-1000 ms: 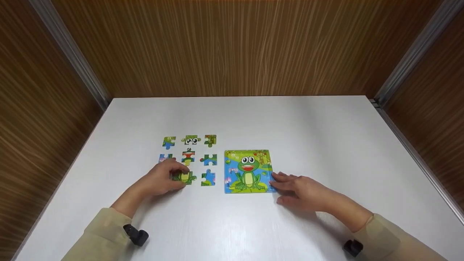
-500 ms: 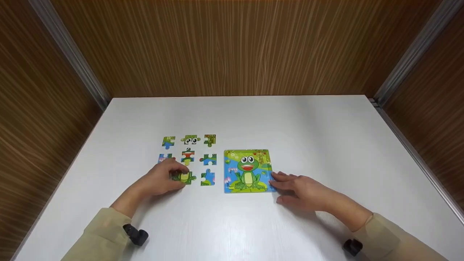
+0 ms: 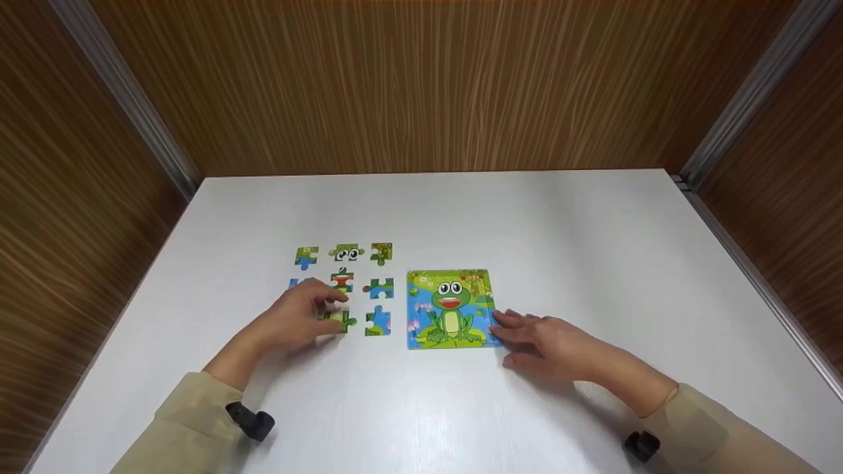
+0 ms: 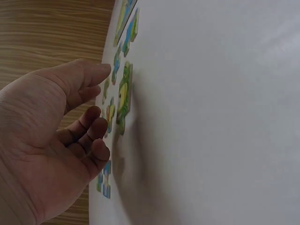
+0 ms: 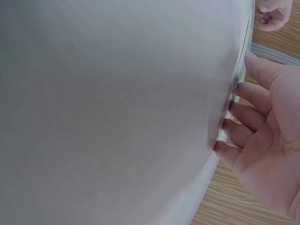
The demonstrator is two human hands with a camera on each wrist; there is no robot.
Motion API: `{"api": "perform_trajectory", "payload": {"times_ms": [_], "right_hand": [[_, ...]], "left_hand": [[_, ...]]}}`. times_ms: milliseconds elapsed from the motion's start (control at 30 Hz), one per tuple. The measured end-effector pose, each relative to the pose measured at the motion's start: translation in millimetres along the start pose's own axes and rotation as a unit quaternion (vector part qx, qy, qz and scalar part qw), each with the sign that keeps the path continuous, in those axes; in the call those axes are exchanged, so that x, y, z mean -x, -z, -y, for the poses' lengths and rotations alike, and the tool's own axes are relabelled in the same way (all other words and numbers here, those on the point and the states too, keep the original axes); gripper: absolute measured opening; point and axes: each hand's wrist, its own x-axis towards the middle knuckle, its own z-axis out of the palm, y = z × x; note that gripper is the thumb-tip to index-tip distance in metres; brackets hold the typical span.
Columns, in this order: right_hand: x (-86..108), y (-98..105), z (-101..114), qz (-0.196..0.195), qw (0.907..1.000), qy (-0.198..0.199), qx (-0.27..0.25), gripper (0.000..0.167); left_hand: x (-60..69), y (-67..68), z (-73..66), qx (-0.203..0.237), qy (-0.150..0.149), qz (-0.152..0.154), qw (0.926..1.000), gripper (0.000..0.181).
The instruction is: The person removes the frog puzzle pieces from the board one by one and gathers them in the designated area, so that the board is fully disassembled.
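My left hand [image 3: 296, 317] hovers over a jigsaw piece with the frog's belly and legs [image 3: 345, 322], its fingers loosely bent. The left wrist view shows a gap between the fingers and that belly piece [image 4: 124, 91], which lies flat on the table. Just beyond is the frog-mouth piece [image 3: 342, 281]; a blue piece [image 3: 294, 283] is mostly covered by the hand. To the right lies a square frog picture board [image 3: 451, 309]. The fingertips of my right hand [image 3: 556, 349] touch its right edge, fingers extended and holding nothing.
Other loose pieces form spaced rows: a frog-eyes piece [image 3: 346, 253], a top right corner piece [image 3: 381, 253], a top left one [image 3: 306, 257], a right edge piece [image 3: 379, 288] and a lower right corner piece [image 3: 377, 322]. Wood-grain panels [image 3: 421, 85] enclose the white table [image 3: 421, 408].
My left hand has come away from the frog-belly piece, rising slightly with thumb and fingers spread wider. The right hand stays at the board's edge.
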Motion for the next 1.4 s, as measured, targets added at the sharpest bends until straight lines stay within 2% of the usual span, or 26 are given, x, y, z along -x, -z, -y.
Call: {"api": "perform_trajectory", "payload": {"times_ms": [167, 267, 467, 600, 767, 933, 1167, 1400], "right_hand": [[0.3, 1, 0, -0.001, 1.0, 0.001, -0.001, 0.06], [0.3, 0, -1, -0.003, 1.0, -0.005, 0.002, 0.06], [-0.2, -3, -3, -0.003, 1.0, -0.005, 0.006, 0.06], [-1.1, -5, -4, -0.004, 1.0, 0.0, 0.005, 0.06], [-2.4, -6, -3, -0.004, 0.9999, 0.01, -0.003, 0.059], [-2.5, -5, -2, -0.001, 0.9999, 0.003, -0.011, 0.058], [-2.5, -4, -1, 0.003, 1.0, 0.002, -0.005, 0.059], [-1.7, -4, -2, -0.012, 0.9996, 0.025, 0.005, 0.058]], "left_hand": [[-10.7, -4.1, -23.4, 0.002, -0.03, 0.006, 0.9995, 0.042], [-19.2, -10.9, -38.3, 0.01, -0.043, 0.017, 0.9989, 0.044], [-38.5, -36.0, -64.6, 0.012, -0.054, 0.047, 0.9973, 0.045], [-49.9, -54.1, -75.5, 0.002, -0.076, 0.068, 0.9948, 0.046], [-58.9, -70.7, -79.2, -0.008, -0.101, 0.081, 0.9915, 0.049], [-62.2, -77.9, -78.3, 0.004, -0.1, 0.083, 0.9915, 0.049], [-60.3, -82.2, -75.4, -0.003, -0.073, 0.098, 0.9926, 0.052], [-60.8, -80.9, -74.8, -0.029, -0.085, 0.103, 0.9907, 0.049]]}}
